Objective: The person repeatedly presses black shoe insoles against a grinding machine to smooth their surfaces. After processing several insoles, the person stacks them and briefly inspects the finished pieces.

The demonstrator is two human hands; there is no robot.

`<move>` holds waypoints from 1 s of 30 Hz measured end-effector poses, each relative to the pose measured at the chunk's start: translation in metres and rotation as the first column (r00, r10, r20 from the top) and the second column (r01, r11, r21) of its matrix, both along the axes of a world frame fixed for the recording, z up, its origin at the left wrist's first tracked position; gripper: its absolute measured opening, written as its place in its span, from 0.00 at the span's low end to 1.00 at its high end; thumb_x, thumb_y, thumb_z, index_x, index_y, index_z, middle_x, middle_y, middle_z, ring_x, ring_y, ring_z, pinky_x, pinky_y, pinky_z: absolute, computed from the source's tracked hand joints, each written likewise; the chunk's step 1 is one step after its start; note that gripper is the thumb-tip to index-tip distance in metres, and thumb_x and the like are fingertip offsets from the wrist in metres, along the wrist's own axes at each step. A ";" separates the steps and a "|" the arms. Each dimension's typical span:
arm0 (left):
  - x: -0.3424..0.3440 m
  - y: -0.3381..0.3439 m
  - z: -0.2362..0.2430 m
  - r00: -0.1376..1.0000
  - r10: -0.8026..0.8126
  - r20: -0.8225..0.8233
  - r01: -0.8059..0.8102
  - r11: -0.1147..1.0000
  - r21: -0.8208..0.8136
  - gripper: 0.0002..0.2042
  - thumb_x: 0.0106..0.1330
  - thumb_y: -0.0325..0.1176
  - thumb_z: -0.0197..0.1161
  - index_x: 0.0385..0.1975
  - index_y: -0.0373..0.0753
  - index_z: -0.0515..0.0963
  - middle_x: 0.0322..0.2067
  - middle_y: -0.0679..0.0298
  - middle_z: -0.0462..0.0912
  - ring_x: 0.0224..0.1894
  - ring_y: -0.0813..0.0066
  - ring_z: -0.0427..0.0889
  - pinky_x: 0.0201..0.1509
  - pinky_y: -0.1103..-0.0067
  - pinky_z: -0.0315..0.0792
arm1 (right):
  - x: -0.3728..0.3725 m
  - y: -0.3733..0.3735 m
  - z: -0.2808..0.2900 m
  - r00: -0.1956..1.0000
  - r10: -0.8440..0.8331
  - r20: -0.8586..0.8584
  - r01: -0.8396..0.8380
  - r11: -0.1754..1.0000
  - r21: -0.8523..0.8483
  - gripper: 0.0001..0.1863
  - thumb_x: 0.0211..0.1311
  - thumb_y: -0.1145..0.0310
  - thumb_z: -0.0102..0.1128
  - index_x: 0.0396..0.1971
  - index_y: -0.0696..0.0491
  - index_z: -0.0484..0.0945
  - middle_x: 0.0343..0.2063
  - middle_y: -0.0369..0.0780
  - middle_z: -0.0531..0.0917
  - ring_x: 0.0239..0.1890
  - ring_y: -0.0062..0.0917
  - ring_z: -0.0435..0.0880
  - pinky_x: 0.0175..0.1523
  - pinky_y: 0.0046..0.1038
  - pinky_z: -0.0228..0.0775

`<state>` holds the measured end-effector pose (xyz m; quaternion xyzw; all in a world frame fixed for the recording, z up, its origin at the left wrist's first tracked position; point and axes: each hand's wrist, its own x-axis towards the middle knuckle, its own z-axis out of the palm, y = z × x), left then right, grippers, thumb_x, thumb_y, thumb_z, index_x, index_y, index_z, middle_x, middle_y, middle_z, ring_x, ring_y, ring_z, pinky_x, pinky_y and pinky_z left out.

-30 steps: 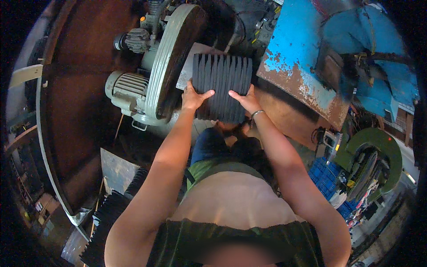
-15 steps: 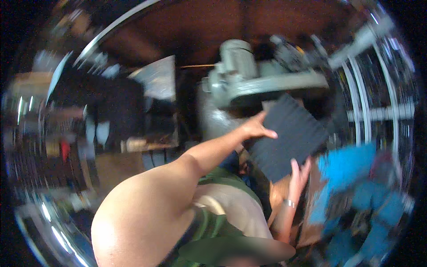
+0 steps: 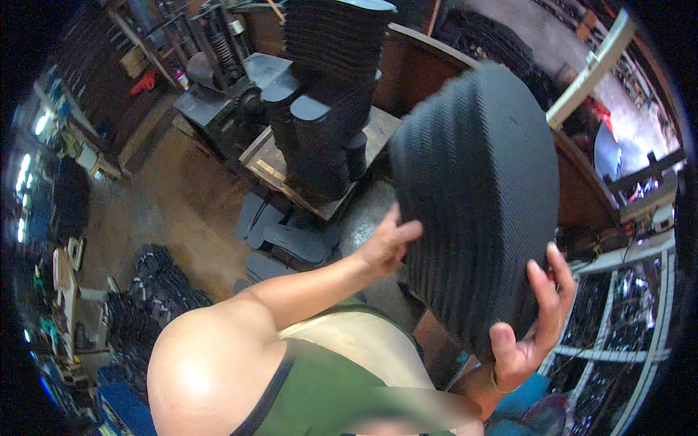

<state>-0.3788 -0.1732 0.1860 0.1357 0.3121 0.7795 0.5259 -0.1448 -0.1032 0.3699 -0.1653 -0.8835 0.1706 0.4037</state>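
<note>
A thick stack of black sole-shaped sheets (image 3: 472, 196) is held up in front of me, tilted, with its layered edges facing left and a flat textured face toward the right. My left hand (image 3: 389, 243) is closed on its lower left side, the thumb against the layers and the other fingers partly hidden. Around the lower right side curve the fingers of my right hand (image 3: 534, 320), with the thumb on the near edge. Beyond the held stack, tall piles of similar black pieces (image 3: 320, 152) stand on a wooden table (image 3: 291, 189).
Below the table, several flat dark sole-shaped pieces (image 3: 291, 240) lie low down. A dark heap (image 3: 156, 291) is on the floor at left. Metal shelving (image 3: 618, 356) stands near at right, and a pale post (image 3: 592, 69) rises at far right.
My view has swung from the grey-green machine to the table of black piles. The held stack has been raised and turned, now showing its layered edge. Both hands still grip it.
</note>
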 end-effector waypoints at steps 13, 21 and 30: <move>-0.256 -0.040 0.101 0.682 0.721 0.120 -0.731 0.672 0.120 0.27 0.71 0.46 0.72 0.64 0.38 0.78 0.57 0.58 0.87 0.59 0.56 0.87 0.68 0.60 0.79 | -0.395 0.067 0.111 0.780 0.616 0.110 -0.622 0.745 0.242 0.25 0.79 0.49 0.61 0.64 0.50 0.85 0.61 0.47 0.86 0.65 0.38 0.84 0.72 0.34 0.70; -0.347 -0.013 0.075 0.651 0.729 0.209 -0.746 0.666 0.003 0.26 0.71 0.48 0.70 0.62 0.38 0.80 0.59 0.59 0.87 0.58 0.58 0.87 0.64 0.61 0.81 | -0.539 0.079 0.103 0.790 0.527 0.313 -0.575 0.814 0.082 0.24 0.80 0.48 0.58 0.60 0.49 0.88 0.55 0.47 0.90 0.56 0.40 0.90 0.64 0.36 0.78; -0.357 0.018 0.059 0.590 0.782 0.200 -0.787 0.613 -0.075 0.20 0.74 0.50 0.63 0.58 0.46 0.82 0.57 0.66 0.89 0.55 0.64 0.88 0.53 0.68 0.82 | -0.544 0.096 0.086 0.766 0.560 0.317 -0.635 0.734 0.238 0.21 0.82 0.54 0.56 0.57 0.52 0.90 0.47 0.49 0.92 0.48 0.44 0.93 0.55 0.37 0.84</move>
